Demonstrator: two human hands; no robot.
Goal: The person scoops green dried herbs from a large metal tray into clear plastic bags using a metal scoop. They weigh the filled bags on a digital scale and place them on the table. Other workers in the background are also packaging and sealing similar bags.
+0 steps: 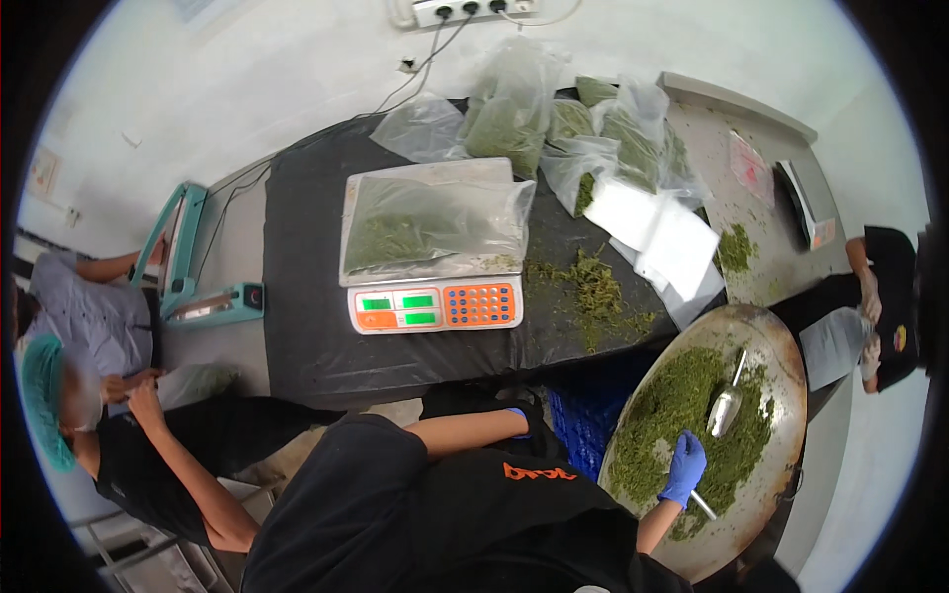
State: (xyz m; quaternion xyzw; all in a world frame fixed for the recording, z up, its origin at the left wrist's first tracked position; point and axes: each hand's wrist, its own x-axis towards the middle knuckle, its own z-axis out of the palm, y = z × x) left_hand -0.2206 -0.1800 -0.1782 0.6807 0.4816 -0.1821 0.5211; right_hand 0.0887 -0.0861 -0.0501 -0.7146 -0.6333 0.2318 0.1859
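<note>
My right hand (683, 468), in a blue glove, is closed around a metal-handled tool (703, 505). The end of its handle sticks out below my fist, and its head does not show. Beneath lies a heap of chopped green leaves (652, 415) in a large round metal pan (781, 455). A metal scoop (727, 407) rests on the leaves just beyond that hand. Of my left hand (521, 421) only a bit of blue glove shows beside my body; its fingers are hidden. On the scale (435, 306) lies a clear bag (435, 222) partly filled with green leaves.
Filled clear bags (509, 119) stand at the table's back. Loose leaves (593, 296) and white plastic sheets (657, 232) lie right of the scale. A teal bag sealer (213, 301) is at left. One person stands left; another, gloved, holds a clear bag (832, 346) at right.
</note>
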